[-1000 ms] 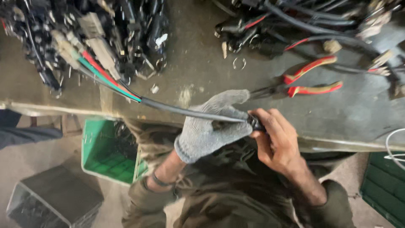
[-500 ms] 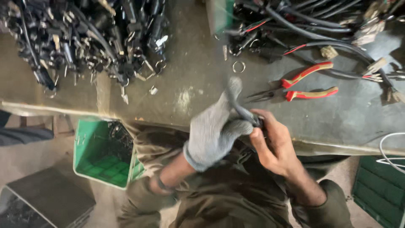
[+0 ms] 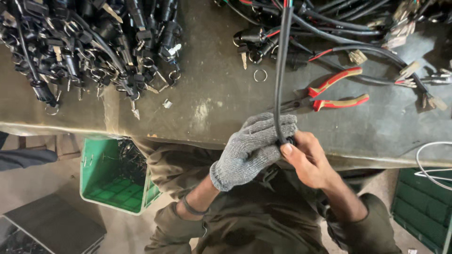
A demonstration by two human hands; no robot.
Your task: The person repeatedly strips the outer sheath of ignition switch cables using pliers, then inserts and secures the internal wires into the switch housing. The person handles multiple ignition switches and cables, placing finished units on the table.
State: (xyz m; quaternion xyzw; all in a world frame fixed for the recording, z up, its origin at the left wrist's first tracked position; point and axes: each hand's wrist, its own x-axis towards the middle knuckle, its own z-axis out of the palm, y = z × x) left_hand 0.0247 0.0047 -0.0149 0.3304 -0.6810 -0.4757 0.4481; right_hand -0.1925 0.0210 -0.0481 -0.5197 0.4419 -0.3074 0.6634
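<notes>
A heap of black plugs and wires (image 3: 89,42) covers the far left of the bench (image 3: 212,108), with loose metal rings and clips along its near edge. Below the bench edge a green crate (image 3: 113,178) sits on the floor, a dark box (image 3: 52,226) nearer the corner. A small clip (image 3: 167,103) and a ring (image 3: 260,75) lie on the bare bench top toward the middle. The left hand (image 3: 252,148), in a grey knit glove, is closed around the lower end of a black cable (image 3: 281,70) just in front of the bench edge. The cable rises straight up from that grip, out of the top of the view, where red and green cores show. The bare right hand (image 3: 306,157) touches the left, thumb and fingers pinched on the cable's black end piece. Just behind the hands, red-handled pliers (image 3: 329,94) lie on the bench. Farther right, a tangle of cables (image 3: 358,37) spreads to the corner, and a green bin (image 3: 423,207) stands below.
</notes>
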